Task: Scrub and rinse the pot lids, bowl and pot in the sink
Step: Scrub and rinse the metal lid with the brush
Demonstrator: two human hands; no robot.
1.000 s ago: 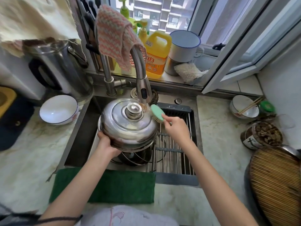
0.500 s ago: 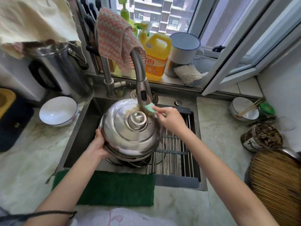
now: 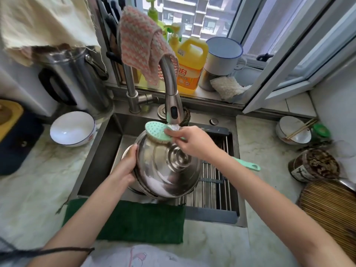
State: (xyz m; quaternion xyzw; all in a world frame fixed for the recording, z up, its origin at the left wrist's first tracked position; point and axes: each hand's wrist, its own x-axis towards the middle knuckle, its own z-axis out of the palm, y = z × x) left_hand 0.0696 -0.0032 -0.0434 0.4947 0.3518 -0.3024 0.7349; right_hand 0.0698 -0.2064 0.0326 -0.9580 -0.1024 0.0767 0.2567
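Our left hand (image 3: 126,166) is gripping the lid (image 3: 163,176), tilting it under the tap (image 3: 172,110) for rinsing. Our right hand (image 3: 194,143) is clasping the brush (image 3: 156,131) against it.

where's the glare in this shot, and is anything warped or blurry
In the head view, daylight enters from the window at the back; bright glare streaks the steel pot lid in the left hand; the wide lens bends the window frame and counter edge; the brush in the right hand looks slightly soft.
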